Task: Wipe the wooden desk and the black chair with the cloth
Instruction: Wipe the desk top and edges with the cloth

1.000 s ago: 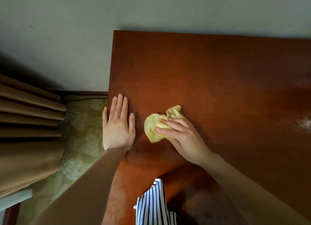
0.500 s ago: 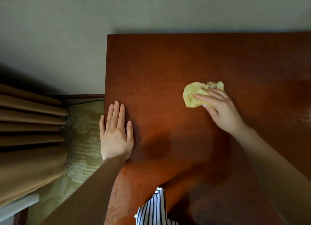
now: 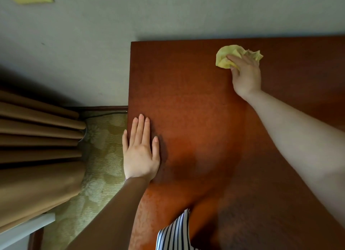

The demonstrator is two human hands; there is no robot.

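yellow cloth (image 3: 223,59) sits bunched at the far edge of the worktop (image 3: 186,92), next to the wall (image 3: 168,16) — right hand (image 3: 246,76) grip curled round it, pressing down, arm stretched out. Rest of the surface lies toward the body from there, so I'd expect the next stroke to pull back. left hand (image 3: 140,152) flat on the near-left edge, fingers straight — black chair not in view

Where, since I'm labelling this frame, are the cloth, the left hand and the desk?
cloth (image 3: 224,55): head view, its crumpled left part.
left hand (image 3: 140,157): head view, back of the hand.
desk (image 3: 186,85): head view, bare top.
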